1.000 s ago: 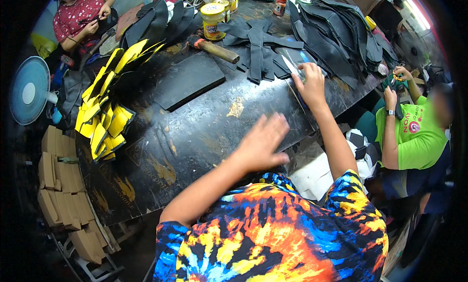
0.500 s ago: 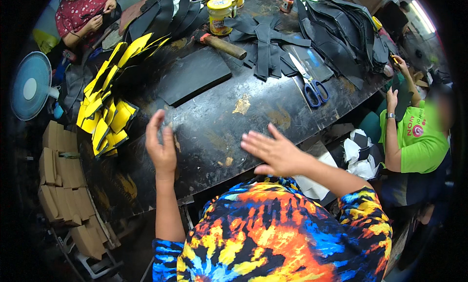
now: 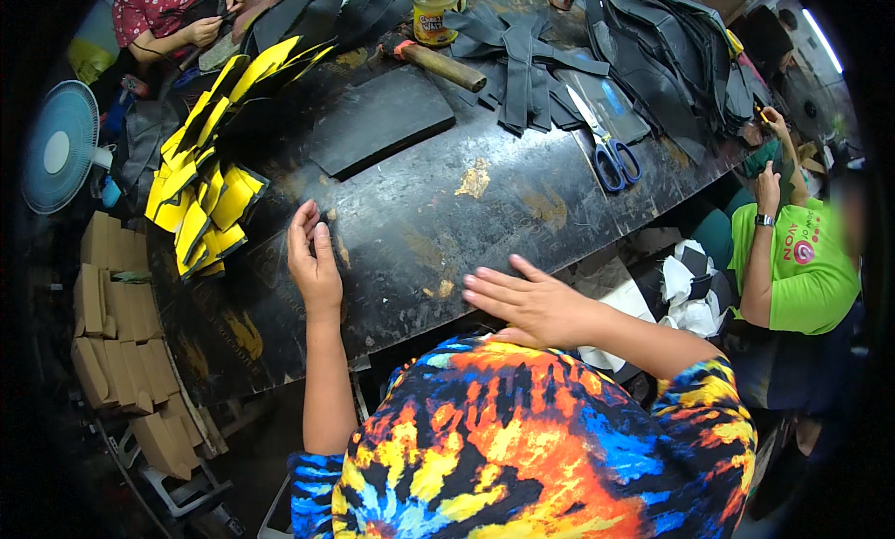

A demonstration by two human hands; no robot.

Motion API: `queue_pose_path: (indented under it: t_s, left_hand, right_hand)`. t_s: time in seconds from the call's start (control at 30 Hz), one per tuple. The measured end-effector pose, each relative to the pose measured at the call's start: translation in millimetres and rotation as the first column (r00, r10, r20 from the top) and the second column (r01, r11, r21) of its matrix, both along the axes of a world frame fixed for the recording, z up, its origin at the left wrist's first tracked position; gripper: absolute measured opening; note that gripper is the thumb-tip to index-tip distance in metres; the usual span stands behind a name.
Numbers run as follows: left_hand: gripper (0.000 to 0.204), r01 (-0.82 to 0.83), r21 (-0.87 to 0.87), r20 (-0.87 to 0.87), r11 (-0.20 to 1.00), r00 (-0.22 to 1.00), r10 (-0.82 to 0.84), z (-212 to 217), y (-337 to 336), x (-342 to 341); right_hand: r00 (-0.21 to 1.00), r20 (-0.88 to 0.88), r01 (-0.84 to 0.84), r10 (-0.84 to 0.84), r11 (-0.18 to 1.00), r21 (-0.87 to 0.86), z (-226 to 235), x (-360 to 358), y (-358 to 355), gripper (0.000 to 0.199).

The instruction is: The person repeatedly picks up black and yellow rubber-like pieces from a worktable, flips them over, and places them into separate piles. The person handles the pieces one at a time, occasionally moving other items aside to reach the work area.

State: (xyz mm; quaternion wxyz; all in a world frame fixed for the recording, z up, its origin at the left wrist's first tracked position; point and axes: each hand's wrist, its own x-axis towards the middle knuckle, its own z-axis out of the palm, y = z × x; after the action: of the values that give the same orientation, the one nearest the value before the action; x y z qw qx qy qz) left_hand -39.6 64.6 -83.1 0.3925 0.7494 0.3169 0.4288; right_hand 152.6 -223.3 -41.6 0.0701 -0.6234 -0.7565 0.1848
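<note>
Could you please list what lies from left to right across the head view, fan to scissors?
Fan → yellow pieces → left hand → black slab → right hand → scissors.

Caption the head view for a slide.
Both hands, left and right, hover open over a worn black worktable between yellow-and-black cut pieces and blue-handled scissors.

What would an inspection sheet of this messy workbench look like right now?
Surface: dark, stained worktable.
Job's things: stack of yellow-and-black cut pieces nearest the left hand.
Clutter: black slab, hammer, blue-handled scissors, black strips, yellow tin.
Hands: left hand and right hand open, empty.
Cables: nothing seen.
Surroundings: blue fan, cardboard boxes, seated person in green shirt.
</note>
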Motion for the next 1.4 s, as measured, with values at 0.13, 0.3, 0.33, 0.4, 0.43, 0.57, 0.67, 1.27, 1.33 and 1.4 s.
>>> queue_pose_path:
  t_s: [0.13, 0.3, 0.33, 0.4, 0.43, 0.57, 0.67, 1.27, 1.33, 1.4]
  left_hand:
    - [0.036, 0.008, 0.012, -0.059, 1.0, 0.998, -0.007, -2.5, 1.9, 5.6]
    - [0.036, 0.011, 0.056, -0.143, 0.998, 0.99, -0.003, 1.6, 1.8, 6.1]
    - [0.036, 0.005, 0.06, -0.15, 0.998, 0.989, 0.004, 3.1, 0.6, 4.8]
    - [0.036, 0.016, 0.061, -0.15, 0.998, 0.989, -0.007, 4.3, -1.2, 3.6]
    - [0.037, 0.01, 0.062, -0.175, 0.998, 0.985, 0.001, 4.7, -1.0, 3.6]
    - [0.037, 0.002, 0.037, -0.195, 0.999, 0.981, 0.005, 2.3, 1.3, 5.8]
    - [0.038, 0.017, 0.057, -0.206, 0.998, 0.979, -0.005, 1.1, 4.6, 7.5]
    - [0.046, 0.048, -0.041, 0.028, 0.998, 0.999, -0.046, 5.5, -1.7, 10.9]
    - [0.047, 0.037, -0.072, 0.056, 0.997, 0.998, -0.033, 6.1, -1.9, 9.8]
    - [0.046, 0.04, -0.084, 0.071, 0.996, 0.997, -0.034, 6.1, -2.2, 7.7]
  right_hand:
    - [0.963, 0.148, 0.221, -0.225, 0.974, 0.044, 6.0, 38.0, 0.7, 0.079]
    - [0.919, 0.136, 0.332, -0.369, 0.914, 0.234, -17.8, 44.9, 60.2, 0.096]
    - [0.919, 0.116, 0.334, -0.377, 0.9, 0.28, -18.6, 43.3, 61.3, 0.097]
    - [0.927, 0.141, 0.323, -0.349, 0.93, 0.176, -11.2, 41.6, 42.3, 0.098]
    - [0.933, 0.139, 0.31, -0.332, 0.937, 0.158, -3.3, 43.0, 27.6, 0.099]
    - [0.927, 0.257, 0.302, -0.275, 0.95, -0.076, 26.3, 34.0, -32.0, 0.095]
    - [0.925, 0.233, 0.31, -0.299, 0.951, -0.01, 24.2, 33.2, -26.5, 0.093]
    - [0.987, 0.1, 0.111, -0.128, 0.981, 0.16, -10.1, 21.5, 59.3, 0.105]
    - [0.995, 0.05, 0.073, -0.087, 0.97, 0.231, -20.2, 0.7, 95.5, 0.105]
    - [0.999, 0.027, 0.012, -0.02, 0.969, 0.245, -23.4, -15.2, 111.9, 0.096]
